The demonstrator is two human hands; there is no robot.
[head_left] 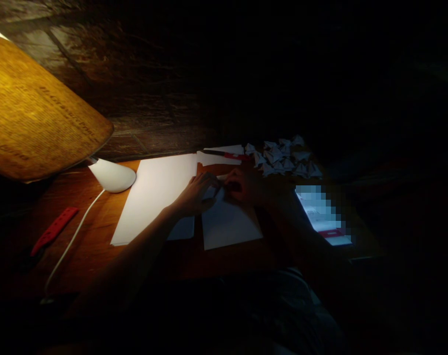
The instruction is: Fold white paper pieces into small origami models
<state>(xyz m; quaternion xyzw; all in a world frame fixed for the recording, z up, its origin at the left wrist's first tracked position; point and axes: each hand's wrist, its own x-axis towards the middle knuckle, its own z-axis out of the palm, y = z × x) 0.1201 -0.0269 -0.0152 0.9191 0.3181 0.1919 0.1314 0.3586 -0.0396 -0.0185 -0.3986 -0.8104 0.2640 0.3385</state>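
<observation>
A white sheet of paper (pixel 231 227) lies on the wooden table in front of me, its far end bent up between my hands. My left hand (pixel 199 192) is closed on the far left part of the sheet, fingertips near the raised fold. Fingers curled, my right hand (pixel 243 185) pinches the far right part of the same sheet. Shadow hides some of the right fingers. Left of this sheet is a stack of white paper (pixel 155 197), partly beneath my left forearm.
Several small folded paper pieces (pixel 273 155) cluster at the back right. A knife with a red handle (pixel 235 156) rests on paper scraps (pixel 212 159). A lit screen (pixel 322 212) stands right. Leftward are a lamp (pixel 115 177), its white cord and a red power strip (pixel 55 229).
</observation>
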